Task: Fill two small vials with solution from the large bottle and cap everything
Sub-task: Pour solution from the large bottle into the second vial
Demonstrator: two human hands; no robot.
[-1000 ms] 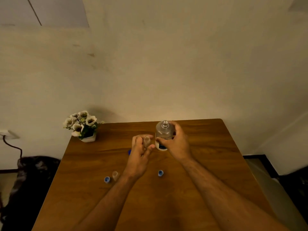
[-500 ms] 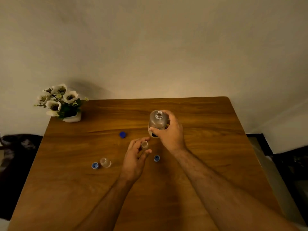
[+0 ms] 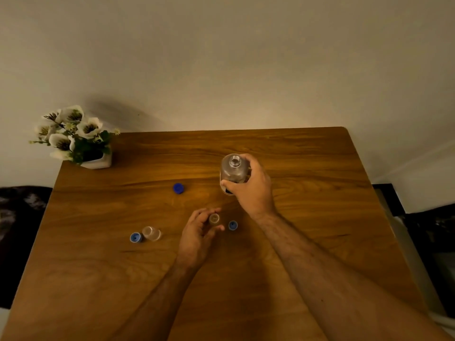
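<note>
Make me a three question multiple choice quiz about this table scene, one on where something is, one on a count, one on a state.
1. Where does the flower pot stand on the table?
A. far left corner
B. near right corner
C. centre

2. How many blue caps lie loose on the table?
A. one
B. three
C. five

3. What is the state of the large bottle in the right hand?
A. capped and lying down
B. uncapped and upright
C. capped and upright

Answers:
1 A, the pot sits at the far left corner by the wall.
2 B, one cap lies mid-table, one beside the free vial, one right of the vial at the left hand.
3 B, its open neck faces up.
</note>
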